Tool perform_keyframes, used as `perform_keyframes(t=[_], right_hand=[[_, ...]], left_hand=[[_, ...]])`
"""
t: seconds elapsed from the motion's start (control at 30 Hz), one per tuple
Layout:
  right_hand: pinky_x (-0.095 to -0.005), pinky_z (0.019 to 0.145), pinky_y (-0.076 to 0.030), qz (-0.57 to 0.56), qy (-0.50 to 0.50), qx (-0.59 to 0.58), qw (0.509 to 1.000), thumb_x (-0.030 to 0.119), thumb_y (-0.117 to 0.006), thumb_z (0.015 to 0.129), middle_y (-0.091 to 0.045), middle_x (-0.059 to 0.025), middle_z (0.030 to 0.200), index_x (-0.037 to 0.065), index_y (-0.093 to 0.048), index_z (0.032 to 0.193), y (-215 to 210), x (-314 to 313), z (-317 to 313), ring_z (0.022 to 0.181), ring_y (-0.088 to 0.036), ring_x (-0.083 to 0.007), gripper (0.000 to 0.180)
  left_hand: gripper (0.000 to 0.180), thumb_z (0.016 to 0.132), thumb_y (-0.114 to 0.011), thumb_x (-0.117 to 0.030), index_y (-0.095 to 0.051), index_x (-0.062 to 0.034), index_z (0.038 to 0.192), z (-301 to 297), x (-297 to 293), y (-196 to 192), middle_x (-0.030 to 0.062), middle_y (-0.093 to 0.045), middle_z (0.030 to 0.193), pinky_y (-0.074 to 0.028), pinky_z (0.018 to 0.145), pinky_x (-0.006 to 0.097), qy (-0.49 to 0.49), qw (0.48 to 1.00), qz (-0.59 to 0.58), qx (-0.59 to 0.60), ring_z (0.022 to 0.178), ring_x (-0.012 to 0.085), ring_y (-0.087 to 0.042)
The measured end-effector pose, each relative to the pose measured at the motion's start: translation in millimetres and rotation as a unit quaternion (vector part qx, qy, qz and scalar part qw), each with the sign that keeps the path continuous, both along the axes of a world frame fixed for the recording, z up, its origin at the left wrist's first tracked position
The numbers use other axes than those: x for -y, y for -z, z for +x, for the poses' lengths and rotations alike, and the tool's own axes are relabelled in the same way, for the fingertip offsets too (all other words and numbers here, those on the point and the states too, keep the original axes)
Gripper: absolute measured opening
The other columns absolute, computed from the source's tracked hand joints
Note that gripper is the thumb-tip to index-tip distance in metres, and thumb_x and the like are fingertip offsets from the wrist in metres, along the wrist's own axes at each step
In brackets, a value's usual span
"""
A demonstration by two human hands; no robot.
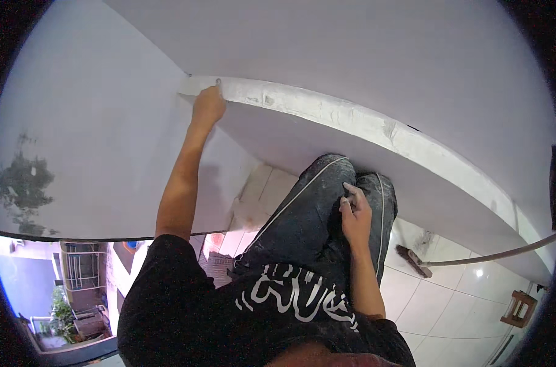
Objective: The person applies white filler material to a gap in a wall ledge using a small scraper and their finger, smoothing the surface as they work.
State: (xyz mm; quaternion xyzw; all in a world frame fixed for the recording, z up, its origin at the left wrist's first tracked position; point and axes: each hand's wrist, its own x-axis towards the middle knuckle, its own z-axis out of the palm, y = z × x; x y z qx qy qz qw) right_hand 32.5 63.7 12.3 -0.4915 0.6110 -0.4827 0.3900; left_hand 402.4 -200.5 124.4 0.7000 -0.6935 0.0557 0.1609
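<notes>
At the left end of a white plastered ledge (302, 104), my left hand (209, 107) is closed, its arm stretched out. A small grey tip (218, 81) shows just above its knuckles, against the ledge. Whatever the fingers grip is mostly hidden, so its kind cannot be made out. Patches and rough spots mark the ledge's face. My right hand (356, 214) rests by my thighs over the dark trousers (302, 214), fingers loosely bent and apart, with nothing seen in it. Pale dust covers its fingertips and the trouser knees.
Pale walls (94, 122) meet in a corner at the left end of the ledge. A broom (414, 262) with a long handle leans across the white tiled floor (425, 306) at right. Beyond it stands a small wooden stool (519, 309). Lower left, plants (60, 315) show outside past the wall's edge.
</notes>
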Motion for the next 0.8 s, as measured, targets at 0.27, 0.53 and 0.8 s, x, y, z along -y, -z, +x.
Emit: perform_keyframes(t=[0.27, 0.53, 0.8], right_hand=[[-0.0317, 0.07, -0.048, 0.004, 0.001, 0.003, 1.0, 0.012, -0.059, 0.094, -0.062, -0.0083, 0.076, 0.009, -0.063, 0.129, -1, -1, -3, 0.07, -0.058, -0.0167, 0.035], [-0.0247, 0.066, -0.043, 0.01, -0.008, 0.029, 1.0, 0.006, -0.058, 0.094, -0.056, -0.0003, 0.074, 0.005, -0.063, 0.128, -5, 0, 3, 0.07, -0.053, -0.0094, 0.034], [-0.0247, 0.067, -0.043, 0.0, -0.008, 0.036, 0.999, 0.008, -0.058, 0.095, -0.055, -0.0005, 0.076, 0.004, -0.062, 0.127, -6, 0, -1, 0.07, -0.052, -0.0094, 0.033]], left_hand=[[0.03, 0.097, -0.046, -0.014, -0.066, 0.0006, 0.114, -15, -24, -6, 0.031, -0.067, 0.093, -0.051, 0.081, 0.056, 0.163, 0.986, -0.003, 0.042, 0.089, 0.0476, -0.065], [0.034, 0.099, -0.044, -0.018, -0.065, 0.0003, 0.118, 40, 8, 8, 0.0296, -0.069, 0.095, -0.051, 0.083, 0.056, 0.055, 0.993, -0.078, 0.066, 0.091, 0.0476, -0.065], [0.038, 0.097, -0.04, -0.013, -0.061, 0.0038, 0.124, -81, -34, -9, 0.0276, -0.069, 0.091, -0.053, 0.082, 0.054, 0.099, 0.993, 0.017, 0.06, 0.088, 0.046, -0.067]])
